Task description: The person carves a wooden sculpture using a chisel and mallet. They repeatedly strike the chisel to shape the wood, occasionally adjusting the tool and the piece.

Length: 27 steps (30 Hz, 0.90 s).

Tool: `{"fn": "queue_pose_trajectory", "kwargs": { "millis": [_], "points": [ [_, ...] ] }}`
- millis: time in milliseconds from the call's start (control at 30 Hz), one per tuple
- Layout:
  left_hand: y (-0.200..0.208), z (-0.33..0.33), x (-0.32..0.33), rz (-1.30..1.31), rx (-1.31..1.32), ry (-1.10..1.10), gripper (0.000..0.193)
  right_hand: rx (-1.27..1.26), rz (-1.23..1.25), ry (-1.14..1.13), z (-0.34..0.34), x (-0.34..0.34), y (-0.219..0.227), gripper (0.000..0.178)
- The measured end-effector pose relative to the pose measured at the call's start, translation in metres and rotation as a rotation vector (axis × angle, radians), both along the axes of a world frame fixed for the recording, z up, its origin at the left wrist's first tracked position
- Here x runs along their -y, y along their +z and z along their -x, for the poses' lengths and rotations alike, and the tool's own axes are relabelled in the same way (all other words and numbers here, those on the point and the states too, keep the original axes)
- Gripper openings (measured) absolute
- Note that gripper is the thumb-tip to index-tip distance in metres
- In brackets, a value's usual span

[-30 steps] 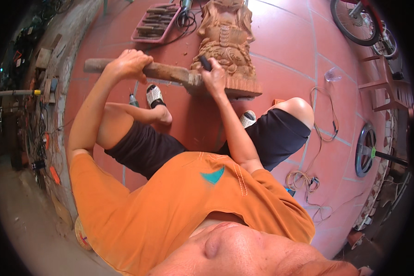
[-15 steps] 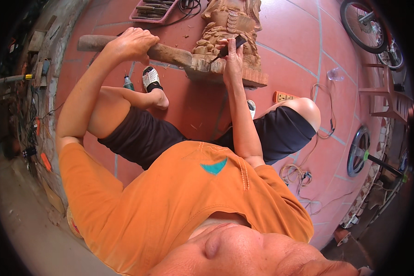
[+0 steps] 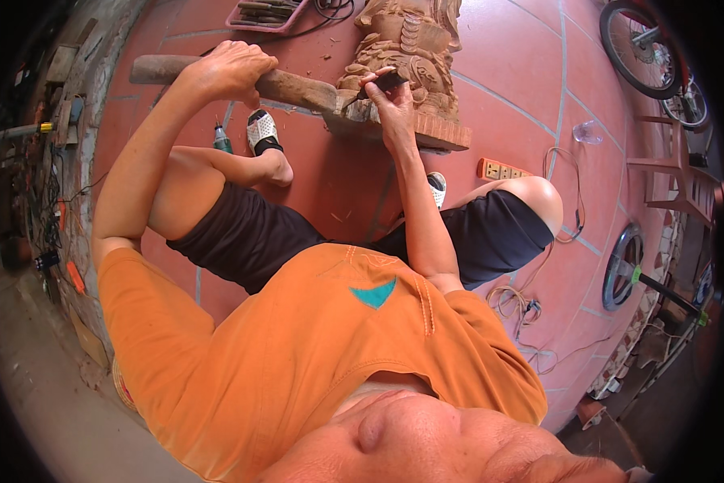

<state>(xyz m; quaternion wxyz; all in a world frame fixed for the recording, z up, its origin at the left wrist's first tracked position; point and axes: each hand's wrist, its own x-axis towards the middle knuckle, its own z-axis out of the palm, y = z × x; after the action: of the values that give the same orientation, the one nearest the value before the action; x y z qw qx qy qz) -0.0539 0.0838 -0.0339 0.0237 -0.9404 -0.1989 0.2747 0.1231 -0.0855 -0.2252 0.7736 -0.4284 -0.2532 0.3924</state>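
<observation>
Wooden carving [image 3: 406,64] sits on the red tile floor [image 3: 523,80] near the top edge of my view. My left hand [image 3: 229,68] is wrapped tight around a wooden mallet [image 3: 289,87], and my right hand [image 3: 394,101] pinches a chisel [image 3: 384,82] against the carving's base.

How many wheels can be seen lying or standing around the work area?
2. One spoked wheel stands at the upper right, near a wooden chair; another wheel sits at the right edge, lower down. More may be hidden beyond the picture's dark rim.
</observation>
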Motion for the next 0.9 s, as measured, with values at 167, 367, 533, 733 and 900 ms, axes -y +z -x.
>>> {"fn": "queue_pose_trajectory", "kwargs": {
  "millis": [167,367,533,733,900],
  "points": [
    [-0.004,0.004,-0.004,0.010,0.036,-0.006,0.066,0.114,-0.045,0.037,-0.001,-0.001,-0.005,0.033],
    [-0.003,0.002,-0.003,0.015,0.020,0.015,0.063,0.154,0.008,0.065,-0.008,0.001,0.001,0.032],
    [0.000,-0.001,0.000,0.023,0.022,0.011,0.062,0.211,0.145,0.096,-0.012,0.009,0.010,0.031],
    [-0.003,-0.004,0.002,0.021,-0.042,0.013,0.067,0.228,0.124,-0.150,-0.037,0.024,0.017,0.028],
    [-0.007,0.000,-0.001,0.037,-0.037,-0.028,0.067,0.070,0.091,-0.152,-0.037,0.031,0.023,0.028]
  ]
}}
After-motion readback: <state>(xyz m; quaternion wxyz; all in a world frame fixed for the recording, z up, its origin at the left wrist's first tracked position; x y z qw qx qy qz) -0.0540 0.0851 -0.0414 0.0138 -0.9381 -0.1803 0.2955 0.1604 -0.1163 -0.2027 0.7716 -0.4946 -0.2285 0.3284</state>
